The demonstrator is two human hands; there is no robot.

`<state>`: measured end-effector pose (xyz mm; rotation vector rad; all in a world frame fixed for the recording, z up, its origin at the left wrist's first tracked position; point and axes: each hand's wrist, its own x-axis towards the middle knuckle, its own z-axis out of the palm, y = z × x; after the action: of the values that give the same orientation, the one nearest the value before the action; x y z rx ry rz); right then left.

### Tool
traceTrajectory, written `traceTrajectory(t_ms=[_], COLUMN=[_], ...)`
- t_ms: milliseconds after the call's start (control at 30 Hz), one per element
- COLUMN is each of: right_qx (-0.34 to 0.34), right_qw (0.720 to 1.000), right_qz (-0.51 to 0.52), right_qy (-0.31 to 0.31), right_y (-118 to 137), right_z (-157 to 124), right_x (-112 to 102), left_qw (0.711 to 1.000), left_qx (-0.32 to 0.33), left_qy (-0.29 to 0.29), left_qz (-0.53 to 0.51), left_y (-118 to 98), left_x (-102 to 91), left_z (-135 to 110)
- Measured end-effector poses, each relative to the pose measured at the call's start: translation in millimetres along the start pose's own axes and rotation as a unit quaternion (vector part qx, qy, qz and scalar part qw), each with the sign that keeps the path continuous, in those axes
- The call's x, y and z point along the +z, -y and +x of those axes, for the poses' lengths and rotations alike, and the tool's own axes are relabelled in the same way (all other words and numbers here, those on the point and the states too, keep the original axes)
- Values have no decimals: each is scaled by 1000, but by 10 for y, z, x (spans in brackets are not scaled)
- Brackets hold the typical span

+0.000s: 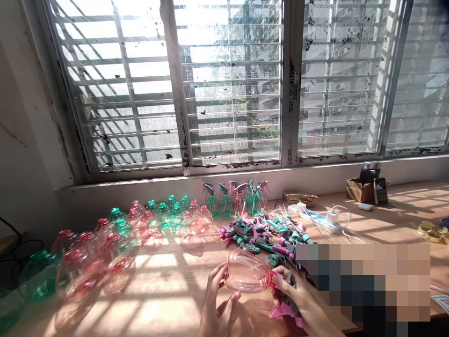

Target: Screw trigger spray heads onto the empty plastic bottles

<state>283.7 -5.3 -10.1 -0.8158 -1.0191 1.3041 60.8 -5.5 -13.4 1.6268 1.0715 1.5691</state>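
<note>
My left hand (pixel 214 299) cradles the base of a clear pink plastic bottle (pixel 245 274) that lies on its side above the wooden table (pixel 168 295). At the bottle's neck, my right hand (pixel 301 299) grips a pink and grey trigger sprayer head (pixel 286 309), pressed against the threaded opening. Just beyond the hands lies a pile of loose sprayer heads (pixel 266 234) in pink and teal.
Several open pink and green bottles (pixel 115 243) crowd the table's left side. Finished spray bottles (pixel 235 199) stand under the barred window. A white power strip (pixel 317 219) with plugs, a cardboard box (pixel 361 189) and a phone sit at the right. A blurred patch covers the lower right.
</note>
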Motion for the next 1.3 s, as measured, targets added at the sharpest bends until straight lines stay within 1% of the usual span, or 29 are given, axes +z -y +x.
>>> traceTrajectory(t_ms=[100, 167, 267, 467, 533, 600, 667, 733, 800, 900, 967, 1067, 1133, 1200, 1300], right_qx=[-10, -19, -24, -4, -6, -21, -40, -51, -52, -45, -35, -18, -19, -35, -63], right_qw=[1000, 999, 999, 999, 999, 998, 997, 996, 996, 997, 998, 999, 999, 998, 993], right_qz=[-15, -26, -34, -42, -43, -53, -64, -66, -64, -64, -51, -30, -37, -59, -95], right_qy=[18, 27, 29, 20, 27, 33, 35, 31, 29, 31, 25, 11, 9, 11, 13], right_y=[-27, -49, -55, -4, -16, -53, -100, -137, -142, -89, -39, -2, -17, -54, -105], right_z=[-10, -20, -18, 29, 27, 10, -15, -35, -40, -15, 11, 31, 20, -7, -48], right_x=[-4, -4, -7, -25, -27, -21, -7, 9, 20, 14, 1, -13, -11, 2, 23], left_qw=[1000, 999, 997, 999, 997, 991, 987, 989, 994, 999, 1000, 999, 997, 995, 995], left_qx=[-12, -32, -49, -41, -57, -84, -101, -98, -80, -36, -16, -33, -48, -52, -43], left_qy=[-6, -10, -10, -3, 4, 13, 9, -5, -14, -13, -7, 0, -3, -8, -26], left_qz=[-19, -39, -53, -29, -54, -103, -126, -107, -72, -21, -7, -36, -68, -87, -80], left_y=[82, 108, 80, -9, 4, 24, 37, 40, 42, 52, 60, 65, 64, 61, 49], left_x=[6, 10, 17, 29, 40, 49, 47, 30, 6, -21, -20, 9, 28, 32, 10], left_z=[0, -1, -5, -10, -16, -20, -14, 2, 21, 34, 30, 15, 10, 12, 26])
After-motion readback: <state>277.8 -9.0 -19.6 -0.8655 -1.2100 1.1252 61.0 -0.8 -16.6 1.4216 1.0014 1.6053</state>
